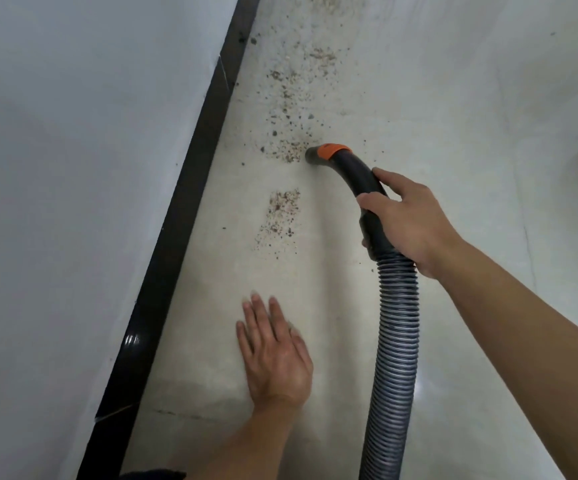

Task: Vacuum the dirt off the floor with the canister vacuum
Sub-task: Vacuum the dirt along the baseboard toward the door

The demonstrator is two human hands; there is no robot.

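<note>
1. Left hand point(275, 355): nearest the viewer, palm down over the floor point(436, 98), fingers straight and slightly spread, holding nothing. Whether it presses on the surface cannot be told.
2. Corrugated hose point(393, 358): a grey, ribbed, flexible tube. It enters at the lower edge of the view and runs almost straight away from the viewer, to the right of the left hand.
3. Right hand point(410, 218): fingers and thumb wrapped round the curved handle point(362, 173) just beyond the hose joint, in a full closed grip.
4. Curved handle: smooth, dark, rigid plastic. Its long axis continues that of the hose, then bends leftward and down, ending in an orange collar point(332, 151) and a short grey nozzle point(312, 156).
5. Nozzle: the mouth points left, toward the wall side, and sits at the right edge of the far dirt patch point(291, 109).
6. Near dirt patch point(280, 216): brown grains and crumbs between the left hand and the nozzle, left of the handle and apart from it.
7. Far dirt patch: a larger scattered band of grit and small pebbles, stretching from the nozzle away beside the baseboard point(183, 237).
8. Floor: pale, smooth and faintly glossy.
9. Baseboard: a glossy black strip running diagonally, with a plain white wall point(73, 133) above it.
</note>
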